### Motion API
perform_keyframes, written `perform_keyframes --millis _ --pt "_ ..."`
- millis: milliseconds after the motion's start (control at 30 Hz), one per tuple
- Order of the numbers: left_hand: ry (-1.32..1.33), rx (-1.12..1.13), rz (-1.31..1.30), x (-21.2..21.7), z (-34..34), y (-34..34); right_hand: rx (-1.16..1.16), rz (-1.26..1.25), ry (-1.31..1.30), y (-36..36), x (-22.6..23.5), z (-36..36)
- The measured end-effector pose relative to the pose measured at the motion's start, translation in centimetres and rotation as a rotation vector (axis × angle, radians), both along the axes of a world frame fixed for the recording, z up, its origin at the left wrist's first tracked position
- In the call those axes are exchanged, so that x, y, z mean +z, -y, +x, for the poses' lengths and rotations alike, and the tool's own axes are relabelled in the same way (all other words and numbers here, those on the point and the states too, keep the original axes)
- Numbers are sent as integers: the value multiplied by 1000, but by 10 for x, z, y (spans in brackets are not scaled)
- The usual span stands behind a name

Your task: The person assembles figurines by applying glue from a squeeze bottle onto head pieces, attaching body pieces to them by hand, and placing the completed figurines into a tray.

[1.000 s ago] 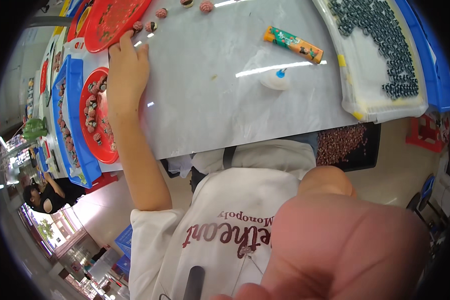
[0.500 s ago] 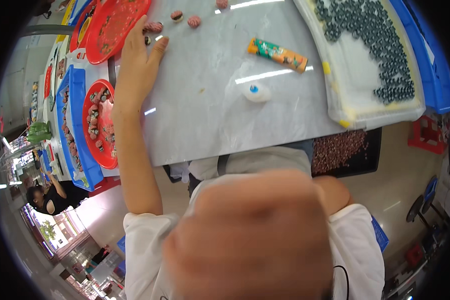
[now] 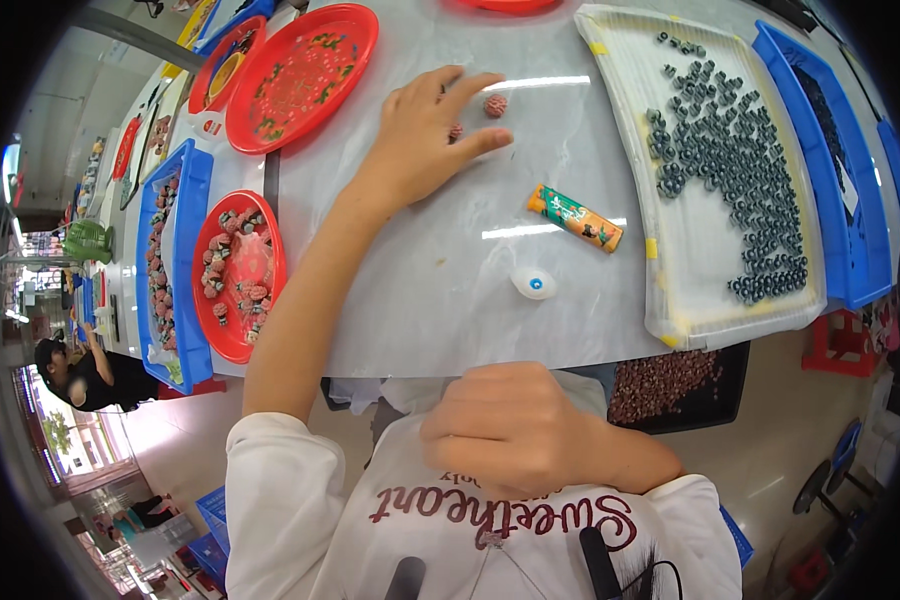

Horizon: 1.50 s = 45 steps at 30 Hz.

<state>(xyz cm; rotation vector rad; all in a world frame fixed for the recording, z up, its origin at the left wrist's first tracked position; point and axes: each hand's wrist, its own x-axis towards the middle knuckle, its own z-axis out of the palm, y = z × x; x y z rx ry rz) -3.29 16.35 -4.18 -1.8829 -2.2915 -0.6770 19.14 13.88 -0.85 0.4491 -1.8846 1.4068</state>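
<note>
Left hand (image 3: pixel 425 135) lies flat on the pale grey table (image 3: pixel 440 290), palm down, fingers spread and clamped on nothing; a small reddish bead (image 3: pixel 456 130) sits just under the fingers, half hidden, and a second reddish bead (image 3: pixel 495 105) lies in the gap between the two longest fingers, close to both, though whether it touches them cannot be told. Both beads are round, so neither shows a long axis or a heading. Right hand (image 3: pixel 515 425) is curled into a loose fist against the white shirt (image 3: pixel 450 530), below the near table edge, and whether it holds anything cannot be told. Left of the reaching forearm, a red plate of mixed beads (image 3: pixel 238 275) rests in a blue tray (image 3: pixel 185 300); an empty red plate (image 3: pixel 305 75) sits just beyond the wrist. Open tabletop runs from the fingertips rightward to the white tray of dark rings (image 3: pixel 720 170), broken only by an orange and green tube (image 3: pixel 575 217), lying with its long axis slanting down to the right, and a small white cap (image 3: pixel 534 283) nearer the front edge.
</note>
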Motion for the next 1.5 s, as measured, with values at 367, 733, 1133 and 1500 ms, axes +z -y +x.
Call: perform_keyframes --millis 367,733,1133,1500 --pt "492 -19 45 5 5 18 73 76 121 4 7 -4" --pt "165 57 165 1 32 72 65 205 265 10 11 7" --pt "-154 235 94 1 42 84 -51 209 343 16 18 27" --pt "-189 200 95 -3 34 83 -64 126 416 28 10 53"
